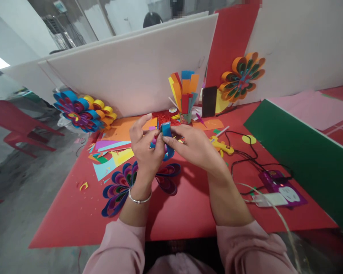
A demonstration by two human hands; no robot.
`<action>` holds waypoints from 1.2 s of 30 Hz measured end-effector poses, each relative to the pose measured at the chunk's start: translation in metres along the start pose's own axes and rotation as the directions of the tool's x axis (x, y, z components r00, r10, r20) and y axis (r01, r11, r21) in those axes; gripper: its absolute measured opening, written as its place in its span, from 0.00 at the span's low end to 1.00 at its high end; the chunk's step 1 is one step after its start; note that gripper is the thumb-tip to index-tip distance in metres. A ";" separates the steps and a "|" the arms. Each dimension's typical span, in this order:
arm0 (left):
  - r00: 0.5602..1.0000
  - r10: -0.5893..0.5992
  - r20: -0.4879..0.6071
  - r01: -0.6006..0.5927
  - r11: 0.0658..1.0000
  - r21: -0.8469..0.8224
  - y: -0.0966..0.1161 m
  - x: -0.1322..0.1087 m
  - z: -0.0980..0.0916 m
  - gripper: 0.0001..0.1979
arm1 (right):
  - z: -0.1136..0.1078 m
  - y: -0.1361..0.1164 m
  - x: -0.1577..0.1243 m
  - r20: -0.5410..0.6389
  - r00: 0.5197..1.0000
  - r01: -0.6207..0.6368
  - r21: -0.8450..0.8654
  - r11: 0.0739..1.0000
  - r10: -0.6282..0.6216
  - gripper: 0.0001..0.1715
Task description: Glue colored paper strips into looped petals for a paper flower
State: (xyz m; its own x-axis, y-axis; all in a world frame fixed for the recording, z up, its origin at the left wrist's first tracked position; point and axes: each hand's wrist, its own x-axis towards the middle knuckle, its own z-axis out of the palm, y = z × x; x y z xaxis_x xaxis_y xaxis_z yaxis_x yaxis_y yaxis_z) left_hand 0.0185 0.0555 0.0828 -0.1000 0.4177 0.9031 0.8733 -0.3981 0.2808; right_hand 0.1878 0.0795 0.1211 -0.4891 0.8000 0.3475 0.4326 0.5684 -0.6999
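Both hands meet above the red table (185,213), pinching a looped paper petal (166,130) with a blue outer strip. My left hand (148,148) grips it between thumb and fingers, with the index finger raised. From the other side my right hand (191,142) closes thumb and fingers on the same petal. The inner loops are mostly hidden by the fingers. Below my left hand lies a partly built paper flower (117,190) of layered blue, purple, red and green loops, partly covered by the wrist. A yellow glue gun (221,145) rests just beyond my right wrist.
Coloured paper sheets (114,161) lie at the left. A cup of paper strips (185,95) and a phone (209,101) stand at the back. Finished paper flowers (80,112) lean by white boards. Cables, a purple extension box (286,190) and a green board (300,160) occupy the right.
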 end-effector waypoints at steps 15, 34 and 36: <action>0.993 -0.110 0.033 0.113 0.987 -0.117 -0.007 0.001 -0.002 0.13 | -0.002 0.000 0.000 0.009 0.999 0.047 0.067 0.997 -0.047 0.18; 0.683 -0.540 0.492 0.657 0.159 -0.737 -0.004 0.003 0.004 0.12 | -0.005 0.008 0.001 -0.221 0.968 0.165 0.185 0.969 -0.122 0.07; 0.688 -0.532 0.494 0.655 0.161 -0.739 -0.004 0.003 0.004 0.12 | -0.004 0.008 0.001 -0.225 0.968 0.153 0.184 0.971 -0.109 0.07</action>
State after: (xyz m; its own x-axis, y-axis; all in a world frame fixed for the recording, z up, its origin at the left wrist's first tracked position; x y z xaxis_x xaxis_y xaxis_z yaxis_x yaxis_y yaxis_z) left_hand 0.0169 0.0616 0.0835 -0.2982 0.9024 0.3110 -0.2772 -0.3937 0.8765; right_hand 0.1935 0.0852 0.1183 -0.3500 0.7556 0.5537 0.2063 0.6388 -0.7412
